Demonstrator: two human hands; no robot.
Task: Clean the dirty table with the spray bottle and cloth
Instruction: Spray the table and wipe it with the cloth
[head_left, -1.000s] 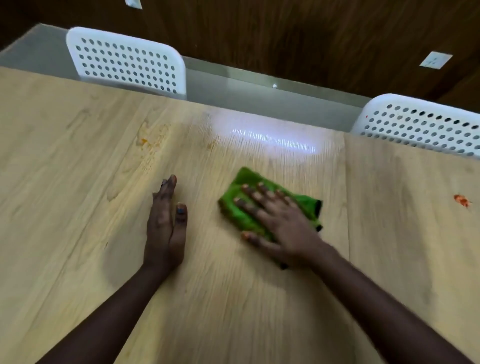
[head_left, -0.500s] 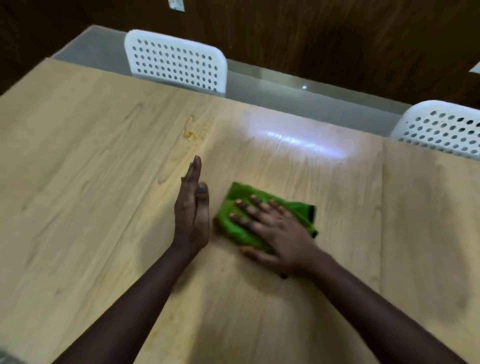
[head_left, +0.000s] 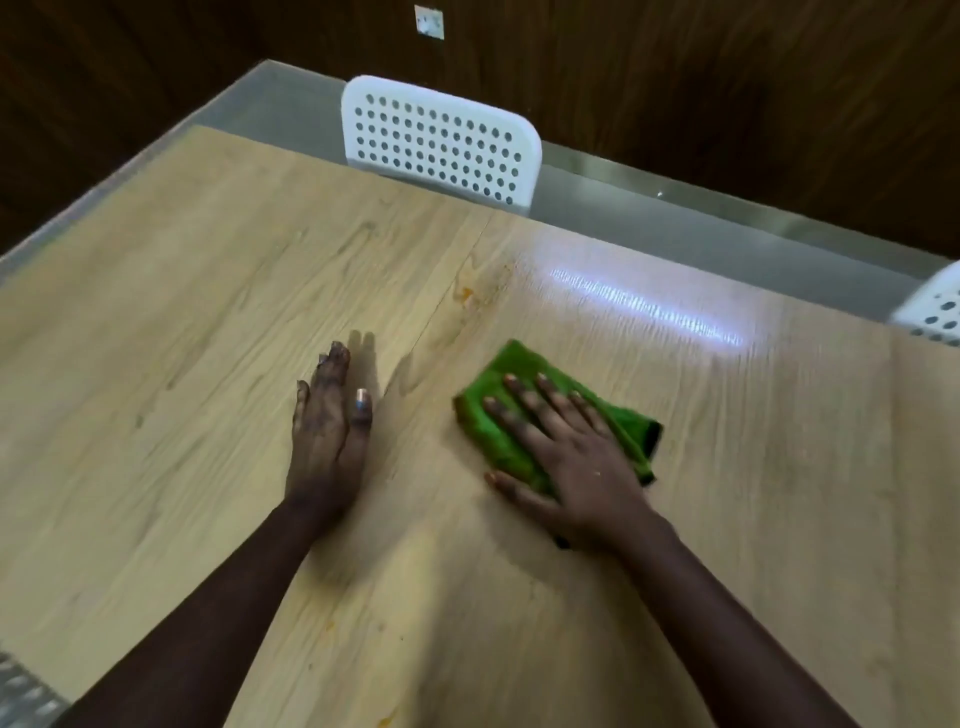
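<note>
Counter (head_left: 182, 364): wood grain, orange stain (head_left: 467, 293) toward far edge.
Chair (head_left: 441, 140): white, at far edge.
Cloth (head_left: 483, 415): green, mid-counter.
Right hand (head_left: 566, 447): flat, fingers spread, pressing cloth.
Left hand (head_left: 327, 431): flat on counter, holding nothing.

Glossy wood-grain table (head_left: 208, 312), fuzzy green cloth (head_left: 498, 415), perforated white plastic chair (head_left: 441, 140).

Cloth (head_left: 524, 415) under right hand (head_left: 571, 457) bright green, dark edging at its right corner; table (head_left: 208, 322) pale wood grain, orange-yellow stain (head_left: 467, 293) beyond left hand (head_left: 327, 431); chair (head_left: 441, 143) beyond that white, dotted with round holes; wall (head_left: 727, 78) dark brown wood.
</note>
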